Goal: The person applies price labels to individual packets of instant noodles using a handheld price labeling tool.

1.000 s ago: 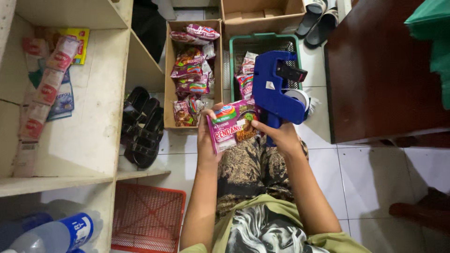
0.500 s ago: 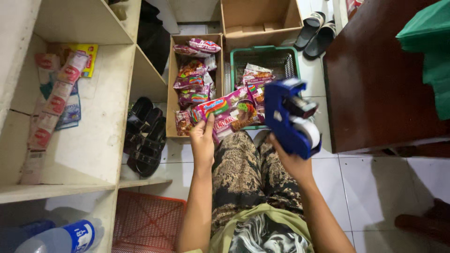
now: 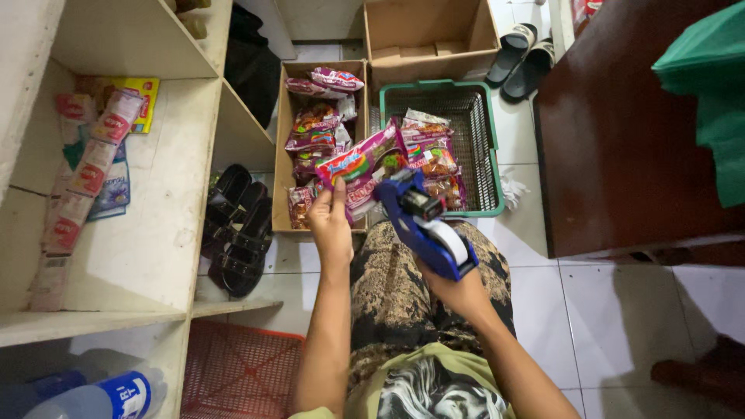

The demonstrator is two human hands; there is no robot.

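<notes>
Right now the left hand (image 3: 332,226) holds up a pink snack packet (image 3: 363,167), its fingers closed on the lower edge, and the right hand (image 3: 458,289) is closed around the grip of a blue label gun (image 3: 423,223), whose nose is just beside the packet. I cannot tell if the nose already touches it. The packet is in the air above the person's knees, between the cardboard box (image 3: 281,147) and the green basket (image 3: 493,155). The work seems to be about in the middle: the long cardboard box is full of similar packets from front to back, and the green basket holds only a few packets at its near left side, the rest of it being bare mesh. A second cardboard box (image 3: 473,31) behind the basket looks nearly empty. Black sandals (image 3: 237,225) lie on the floor under the shelf (image 3: 167,194).
</notes>
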